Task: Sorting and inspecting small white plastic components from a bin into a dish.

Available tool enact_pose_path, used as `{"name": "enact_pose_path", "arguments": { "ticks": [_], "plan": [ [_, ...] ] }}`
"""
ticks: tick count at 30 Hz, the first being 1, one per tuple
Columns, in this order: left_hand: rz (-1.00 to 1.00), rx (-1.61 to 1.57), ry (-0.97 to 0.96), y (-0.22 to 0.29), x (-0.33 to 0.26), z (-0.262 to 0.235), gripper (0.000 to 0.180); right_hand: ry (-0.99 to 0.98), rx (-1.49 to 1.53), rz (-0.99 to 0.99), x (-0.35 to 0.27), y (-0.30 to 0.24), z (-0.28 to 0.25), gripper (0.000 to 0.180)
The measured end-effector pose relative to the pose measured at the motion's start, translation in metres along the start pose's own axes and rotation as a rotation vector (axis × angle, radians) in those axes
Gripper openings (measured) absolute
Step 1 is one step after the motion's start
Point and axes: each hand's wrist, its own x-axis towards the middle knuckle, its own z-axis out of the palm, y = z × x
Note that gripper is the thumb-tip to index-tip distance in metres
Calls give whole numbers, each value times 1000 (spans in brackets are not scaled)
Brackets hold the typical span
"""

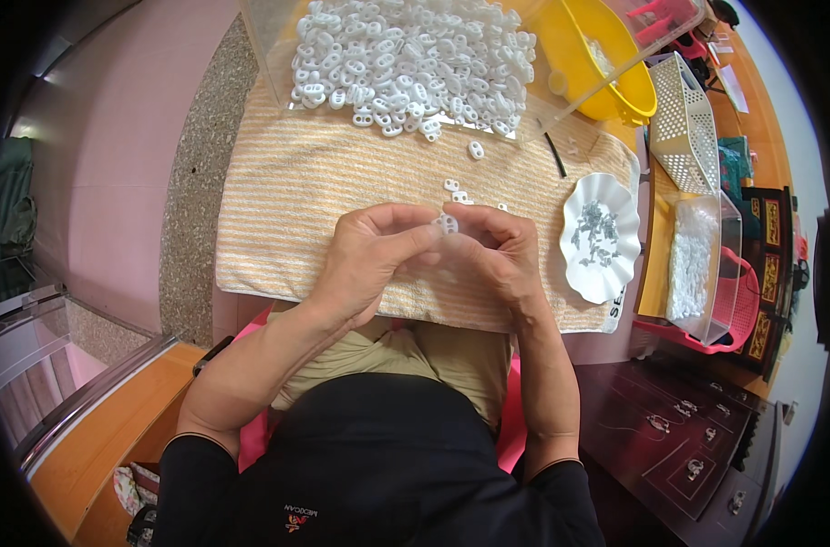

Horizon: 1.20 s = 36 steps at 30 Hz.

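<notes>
Between the fingertips of both hands is a small white two-hole plastic piece, which looks like a cord lock. My left hand pinches it from the left with thumb and forefinger. From the right, my right hand closes on the same piece, its thumb and forefinger meeting there. A few similar white pieces lie on the striped towel just beyond my fingers, and another single one farther off. Many more white pieces are heaped in a clear bin at the far side.
On the right is a white scalloped dish of small grey parts. A thin black stick lies near it. Beyond stand a yellow basin, a perforated cream basket and a clear box of white items.
</notes>
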Motion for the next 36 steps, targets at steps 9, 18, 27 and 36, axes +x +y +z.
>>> {"name": "enact_pose_path", "arguments": {
  "ticks": [9,18,27,36],
  "plan": [
    [-12,17,1,0,-1,-2,20,-11,12,32,0,0,-2,31],
    [-16,6,-46,0,-4,-2,17,-22,36,-1,-4,-3,2,24],
    [-80,-86,-72,4,0,1,15,-7,60,-17,-3,-11,1,25],
    [-124,-178,-206,7,3,-3,10,-53,4,-227,-1,-3,-1,24]
  ]
}}
